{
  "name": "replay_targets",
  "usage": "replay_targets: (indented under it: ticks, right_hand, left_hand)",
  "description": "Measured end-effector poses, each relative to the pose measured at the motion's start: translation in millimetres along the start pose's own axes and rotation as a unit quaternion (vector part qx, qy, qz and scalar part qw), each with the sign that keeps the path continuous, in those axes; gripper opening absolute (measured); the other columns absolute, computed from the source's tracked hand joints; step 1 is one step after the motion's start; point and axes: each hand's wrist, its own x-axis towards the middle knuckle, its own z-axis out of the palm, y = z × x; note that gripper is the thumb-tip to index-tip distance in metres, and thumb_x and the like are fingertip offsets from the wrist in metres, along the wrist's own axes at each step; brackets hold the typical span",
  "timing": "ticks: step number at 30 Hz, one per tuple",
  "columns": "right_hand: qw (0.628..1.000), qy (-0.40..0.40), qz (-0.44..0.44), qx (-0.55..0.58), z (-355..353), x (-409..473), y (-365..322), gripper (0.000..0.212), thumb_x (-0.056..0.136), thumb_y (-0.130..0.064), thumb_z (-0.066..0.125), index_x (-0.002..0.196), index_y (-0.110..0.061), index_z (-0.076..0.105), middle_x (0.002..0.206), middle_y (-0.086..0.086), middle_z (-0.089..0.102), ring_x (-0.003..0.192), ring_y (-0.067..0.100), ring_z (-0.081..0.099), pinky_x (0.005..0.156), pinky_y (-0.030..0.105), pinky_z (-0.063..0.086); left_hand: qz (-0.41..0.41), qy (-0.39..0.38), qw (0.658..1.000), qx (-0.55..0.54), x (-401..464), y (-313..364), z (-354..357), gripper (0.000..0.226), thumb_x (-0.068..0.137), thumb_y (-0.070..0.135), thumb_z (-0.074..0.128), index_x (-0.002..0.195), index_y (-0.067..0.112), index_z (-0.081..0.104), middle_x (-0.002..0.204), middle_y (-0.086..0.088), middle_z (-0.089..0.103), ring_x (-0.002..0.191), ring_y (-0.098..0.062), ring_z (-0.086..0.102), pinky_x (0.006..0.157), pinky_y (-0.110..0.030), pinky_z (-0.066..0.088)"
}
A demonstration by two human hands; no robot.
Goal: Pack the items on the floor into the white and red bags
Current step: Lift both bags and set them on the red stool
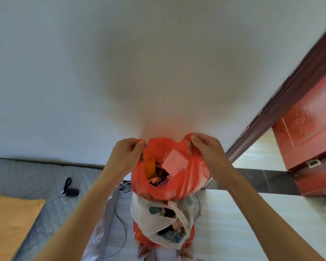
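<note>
A red plastic bag [179,183] hangs in front of me, held wide at its mouth. My left hand [127,151] pinches its left handle and my right hand [205,146] pinches its right handle. Inside it lie a white card [175,162], an orange packet [149,166] and dark printed packets. Below it on the floor stands a white plastic bag [158,219], full, with its handles knotted. Another piece of red plastic [139,234] shows under the white bag.
A grey quilted mattress [45,181] lies at the left with a yellow pillow [9,219] and a black key fob [71,191] on it. White cables [124,187] trail on the pale floor. A red wooden door [309,138] stands at the right.
</note>
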Motion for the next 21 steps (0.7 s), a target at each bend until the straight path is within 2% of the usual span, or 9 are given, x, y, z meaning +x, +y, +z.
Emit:
replay_targets:
  ticks: [2,5,8,11,13,15,16,18,21]
  right_hand:
    - [1.0,-0.016,-0.02,0.009,6,-5,-15,0.02,0.095,-0.007,0.045,0.09,-0.007,0.065,0.063,-0.002,0.059,0.054,0.003,0.053,0.057,0.012,0.047]
    - [0.998,-0.004,-0.033,0.048,7,-5,-27,0.018,0.095,-0.007,0.047,0.09,-0.009,0.064,0.064,-0.002,0.059,0.055,0.007,0.052,0.055,0.014,0.045]
    - [0.998,-0.022,0.01,0.059,1,-7,-21,0.017,0.095,-0.01,0.047,0.091,-0.008,0.064,0.064,-0.001,0.06,0.054,0.009,0.052,0.054,0.016,0.045]
    - [0.997,-0.041,0.059,0.009,5,-13,10,0.018,0.095,-0.009,0.046,0.094,-0.002,0.062,0.067,0.003,0.059,0.053,0.007,0.056,0.055,0.013,0.046]
    - [0.995,-0.037,0.087,-0.044,8,-14,31,0.019,0.095,-0.009,0.046,0.098,0.001,0.062,0.069,0.004,0.06,0.06,0.008,0.058,0.062,0.012,0.048]
    - [0.989,-0.035,0.109,-0.096,7,-16,45,0.021,0.095,-0.013,0.047,0.103,0.0,0.062,0.073,0.0,0.062,0.069,0.009,0.058,0.072,0.015,0.046]
    - [0.986,-0.036,0.115,-0.114,5,-18,49,0.023,0.095,-0.014,0.048,0.108,-0.002,0.062,0.075,-0.002,0.063,0.072,0.007,0.059,0.073,0.015,0.045]
    - [0.98,-0.043,0.119,-0.151,2,-21,55,0.027,0.095,-0.015,0.047,0.113,0.002,0.06,0.081,-0.002,0.064,0.075,0.003,0.058,0.071,0.011,0.043]
    - [0.973,-0.043,0.114,-0.196,1,-26,59,0.03,0.096,-0.016,0.046,0.114,0.005,0.058,0.092,0.007,0.066,0.076,0.001,0.058,0.064,0.006,0.041]
  left_hand:
    - [0.015,0.001,1.0,-0.017,-7,9,-6,0.029,0.094,0.011,0.045,0.071,0.017,0.062,0.055,0.002,0.06,0.05,-0.009,0.06,0.065,-0.025,0.051]
    - [0.026,0.028,0.997,-0.06,-13,17,-17,0.025,0.094,0.011,0.046,0.077,0.015,0.064,0.058,0.001,0.062,0.05,-0.01,0.061,0.059,-0.028,0.054]
    - [0.02,0.016,0.999,-0.045,-14,12,-17,0.022,0.094,0.013,0.047,0.081,0.012,0.065,0.06,0.0,0.065,0.053,-0.016,0.061,0.054,-0.028,0.048]
    - [0.015,0.001,1.0,0.014,-16,-7,-5,0.024,0.093,0.016,0.047,0.077,0.012,0.065,0.053,0.004,0.064,0.051,-0.012,0.06,0.06,-0.025,0.046]
    - [0.018,-0.014,0.996,0.084,-15,-24,4,0.027,0.094,0.018,0.046,0.075,0.01,0.063,0.055,0.003,0.063,0.055,-0.013,0.058,0.063,-0.021,0.045]
    - [0.01,-0.037,0.988,0.151,-14,-43,12,0.028,0.094,0.019,0.046,0.07,0.01,0.057,0.057,0.001,0.058,0.057,-0.014,0.054,0.056,-0.017,0.04]
    - [0.002,-0.05,0.984,0.17,-13,-51,15,0.027,0.093,0.02,0.047,0.069,0.01,0.055,0.058,0.001,0.058,0.058,-0.016,0.054,0.056,-0.019,0.039]
    - [-0.01,-0.072,0.979,0.192,-14,-65,22,0.026,0.092,0.021,0.049,0.067,0.013,0.051,0.062,-0.002,0.057,0.062,-0.019,0.054,0.058,-0.026,0.039]
    - [-0.007,-0.081,0.975,0.208,-21,-76,30,0.03,0.092,0.023,0.05,0.063,0.022,0.042,0.059,0.002,0.051,0.056,-0.014,0.049,0.053,-0.021,0.036]
